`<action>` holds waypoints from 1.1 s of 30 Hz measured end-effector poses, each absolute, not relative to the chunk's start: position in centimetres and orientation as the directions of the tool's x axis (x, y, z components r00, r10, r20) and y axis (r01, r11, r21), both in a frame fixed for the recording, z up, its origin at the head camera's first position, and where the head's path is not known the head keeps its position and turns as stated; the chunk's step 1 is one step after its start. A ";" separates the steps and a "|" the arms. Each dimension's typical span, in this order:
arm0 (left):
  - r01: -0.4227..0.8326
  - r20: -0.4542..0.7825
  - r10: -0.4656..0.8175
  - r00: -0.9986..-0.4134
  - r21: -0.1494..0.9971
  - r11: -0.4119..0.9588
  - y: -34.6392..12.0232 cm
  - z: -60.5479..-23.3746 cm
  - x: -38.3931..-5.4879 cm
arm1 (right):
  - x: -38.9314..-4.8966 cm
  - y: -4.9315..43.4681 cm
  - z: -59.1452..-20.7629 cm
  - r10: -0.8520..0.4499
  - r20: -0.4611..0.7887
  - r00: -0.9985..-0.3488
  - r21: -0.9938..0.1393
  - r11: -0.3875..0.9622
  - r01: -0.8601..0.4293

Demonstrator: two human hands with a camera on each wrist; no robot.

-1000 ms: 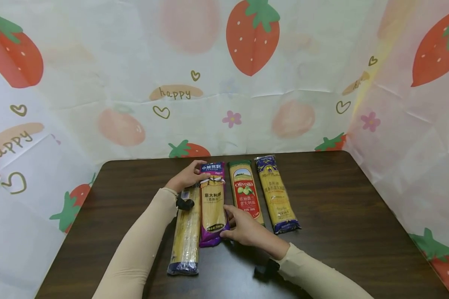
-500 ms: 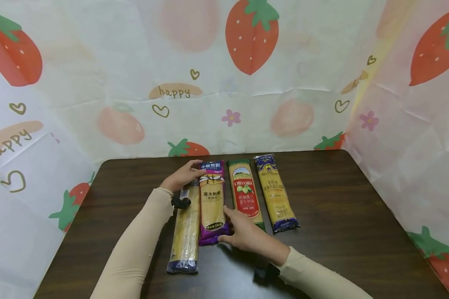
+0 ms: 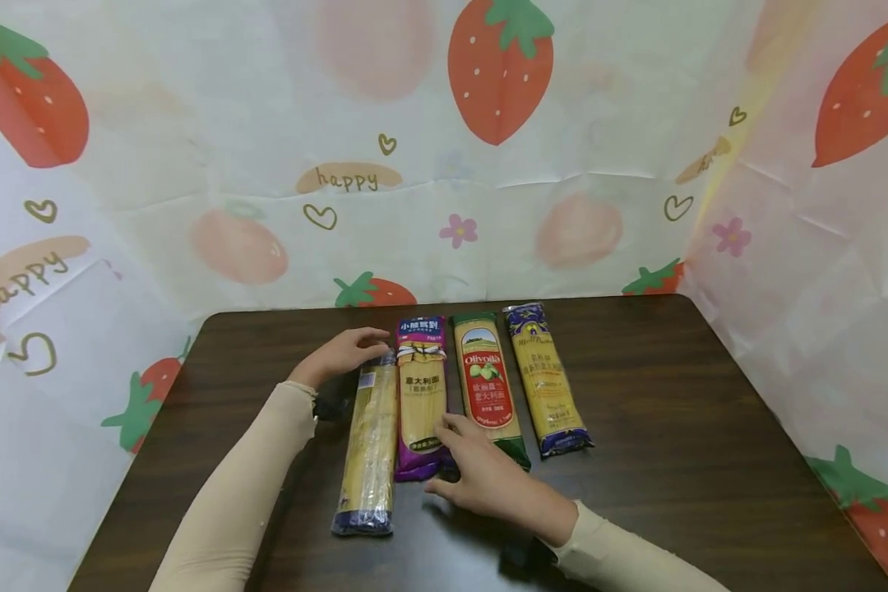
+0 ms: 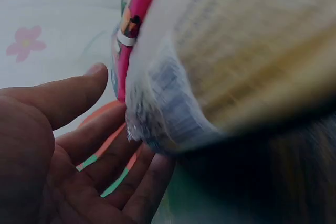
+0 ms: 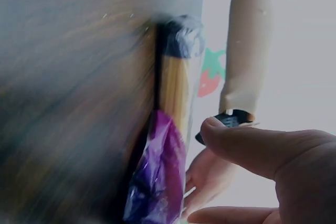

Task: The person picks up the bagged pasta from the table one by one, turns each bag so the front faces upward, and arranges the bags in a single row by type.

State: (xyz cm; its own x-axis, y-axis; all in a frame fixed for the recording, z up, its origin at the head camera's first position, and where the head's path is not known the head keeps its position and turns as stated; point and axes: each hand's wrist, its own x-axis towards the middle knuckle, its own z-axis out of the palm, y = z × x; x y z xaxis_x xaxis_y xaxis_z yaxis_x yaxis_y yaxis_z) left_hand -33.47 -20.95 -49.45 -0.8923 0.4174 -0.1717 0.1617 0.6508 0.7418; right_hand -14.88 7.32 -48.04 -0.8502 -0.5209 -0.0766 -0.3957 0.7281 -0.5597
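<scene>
Four spaghetti packs lie roughly side by side on the table. My left hand (image 3: 344, 355), fingers loosely extended, is at the far end of the leftmost clear spaghetti pack (image 3: 370, 448). In the left wrist view its fingers (image 4: 113, 169) reach beside that pack's labelled end (image 4: 178, 98), the thumb standing apart. My right hand (image 3: 492, 481) hovers by the near right corner of the purple spaghetti pack (image 3: 420, 399), thumb and fingers spread. The right wrist view has the purple end (image 5: 157, 177) beyond the thumb, outside any grip.
To the right lie a green-and-red spaghetti pack (image 3: 488, 386), partly behind the right hand, and a yellow-and-blue spaghetti pack (image 3: 548, 378). Dark wooden tabletop (image 3: 673, 460) extends around them. A strawberry-printed sheet (image 3: 488, 230) stands along the back and sides.
My left hand has let go of the purple pack's far end and moved left to the clear pack. My right hand has come off the purple pack's near edge, its fingers lifting.
</scene>
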 end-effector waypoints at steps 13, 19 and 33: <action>0.308 -0.108 0.463 -0.880 0.612 0.728 -22.1 -50.2 -31.4 | -13.8 5.5 -48.1 -0.668 0.065 -0.742 -0.595 0.570 -0.566; 0.291 -0.152 0.466 -0.872 0.605 0.741 -22.3 -50.4 -31.5 | -13.9 4.5 -48.3 -0.702 0.075 -0.708 -0.558 0.559 -0.614; 0.285 -0.149 0.469 -0.871 0.625 0.727 -22.3 -50.2 -31.6 | -14.3 2.7 -49.0 -0.731 -0.015 -0.682 -0.362 0.640 -0.678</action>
State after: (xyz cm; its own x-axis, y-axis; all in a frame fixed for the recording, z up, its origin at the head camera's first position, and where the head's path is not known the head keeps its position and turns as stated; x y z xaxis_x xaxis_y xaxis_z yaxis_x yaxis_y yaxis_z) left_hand -31.56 -22.26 -50.16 -0.8707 0.4688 -0.1489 0.2847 0.7271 0.6247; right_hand -14.27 2.74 -49.01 -0.6821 -0.7311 -0.0152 -0.6777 0.6399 -0.3623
